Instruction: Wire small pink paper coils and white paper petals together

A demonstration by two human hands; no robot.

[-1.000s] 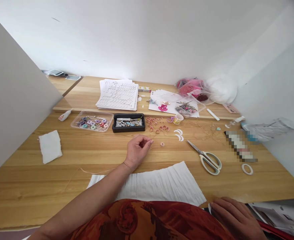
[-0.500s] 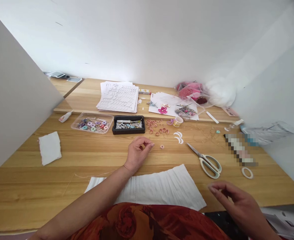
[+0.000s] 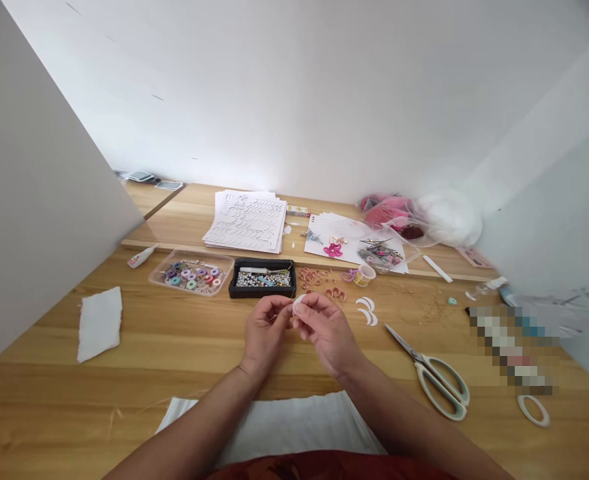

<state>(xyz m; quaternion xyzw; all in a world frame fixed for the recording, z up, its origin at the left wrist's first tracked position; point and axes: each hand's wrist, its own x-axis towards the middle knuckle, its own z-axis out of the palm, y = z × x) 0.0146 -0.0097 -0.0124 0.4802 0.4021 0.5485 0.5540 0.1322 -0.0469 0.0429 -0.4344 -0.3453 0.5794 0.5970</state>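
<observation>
Both your hands are up together over the front of the wooden table. Your left hand and right hand are closed in a pinch on a small white curved piece, held at the fingertips between them, just off the tabletop. Its material is hard to tell at this size.

Just ahead of your hands: a black tray of pearl beads and a loose scatter of copper wire loops. The clear plastic box of coloured discs is ahead and to the left of the tray. White paper crescents lie to the right, near your right hand but not touching it. Further right are scissors with white handles, blades closed. A torn white sheet lies far left. A stack of printed paper sits on the raised back shelf. A white pleated sheet lies under your forearms.
</observation>
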